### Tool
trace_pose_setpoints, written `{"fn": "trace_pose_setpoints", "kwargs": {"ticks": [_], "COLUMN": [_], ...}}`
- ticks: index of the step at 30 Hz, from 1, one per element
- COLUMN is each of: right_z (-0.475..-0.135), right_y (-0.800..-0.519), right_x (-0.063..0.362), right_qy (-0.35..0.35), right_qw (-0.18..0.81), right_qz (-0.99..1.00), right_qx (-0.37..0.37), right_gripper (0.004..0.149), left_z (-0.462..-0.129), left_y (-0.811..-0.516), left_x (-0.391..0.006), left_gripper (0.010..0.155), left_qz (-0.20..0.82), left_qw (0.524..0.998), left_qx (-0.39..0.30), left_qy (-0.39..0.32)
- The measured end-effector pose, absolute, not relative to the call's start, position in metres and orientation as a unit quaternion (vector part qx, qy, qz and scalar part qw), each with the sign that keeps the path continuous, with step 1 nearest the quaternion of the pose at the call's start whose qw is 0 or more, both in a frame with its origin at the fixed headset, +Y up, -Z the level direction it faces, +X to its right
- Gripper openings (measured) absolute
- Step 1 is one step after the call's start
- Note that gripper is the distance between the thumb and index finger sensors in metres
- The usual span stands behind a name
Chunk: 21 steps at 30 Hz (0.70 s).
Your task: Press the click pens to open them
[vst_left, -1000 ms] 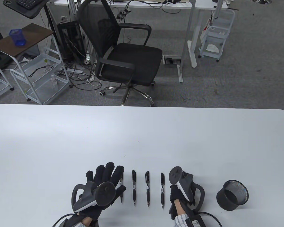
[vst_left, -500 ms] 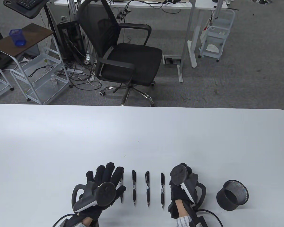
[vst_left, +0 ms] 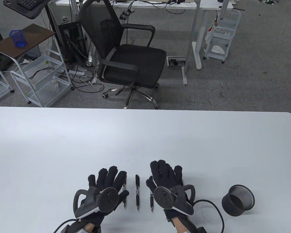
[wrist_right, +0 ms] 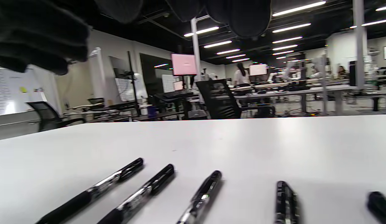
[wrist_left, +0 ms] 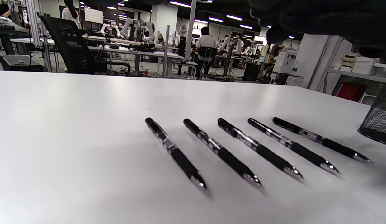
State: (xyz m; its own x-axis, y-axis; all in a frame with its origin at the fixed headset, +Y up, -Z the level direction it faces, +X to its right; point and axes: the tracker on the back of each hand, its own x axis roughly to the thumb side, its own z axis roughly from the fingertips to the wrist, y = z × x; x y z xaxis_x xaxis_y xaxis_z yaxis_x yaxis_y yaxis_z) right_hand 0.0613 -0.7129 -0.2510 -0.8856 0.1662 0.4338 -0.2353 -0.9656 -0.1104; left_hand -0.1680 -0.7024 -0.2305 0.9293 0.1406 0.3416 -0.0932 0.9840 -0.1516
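pens (wrist_left: 221,152): I see five in a row, long axes running away from me, tips nearest
nearer: right hand (vst_left: 166,178), spread flat over the right-side pens, probably not gripping
left hand (vst_left: 106,184): flat, empty, at the row's left end

five black click pens (wrist_left: 176,153) lie side by side on one white table (vst_left: 145,136). one black mesh pen cup (vst_left: 238,200) stands at the pens' three o'clock. two gloved hands: the left hand (vst_left: 104,189) and the right hand (vst_left: 167,180).
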Motion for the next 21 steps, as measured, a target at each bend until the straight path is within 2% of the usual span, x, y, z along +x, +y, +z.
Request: {"fn": "trace_pose_setpoints", "kwargs": {"ticks": [8, 21], "right_z": [-0.254, -0.254], "right_y": [-0.729, -0.735], "right_x": [0.053, 0.054], "right_qy": [-0.031, -0.045], "right_qw": [0.121, 0.117], "right_qz": [0.959, 0.958], "right_qx": [0.255, 0.257], "right_gripper": [0.071, 0.071], "left_z": [-0.231, -0.23], "left_y": [-0.703, -0.703], "left_x": [-0.168, -0.167], "left_gripper": [0.068, 0.07], "left_qz": [0.058, 0.05], "left_qw": [0.98, 0.981], "left_qx": [-0.057, -0.044], "left_qy": [-0.181, -0.181]}}
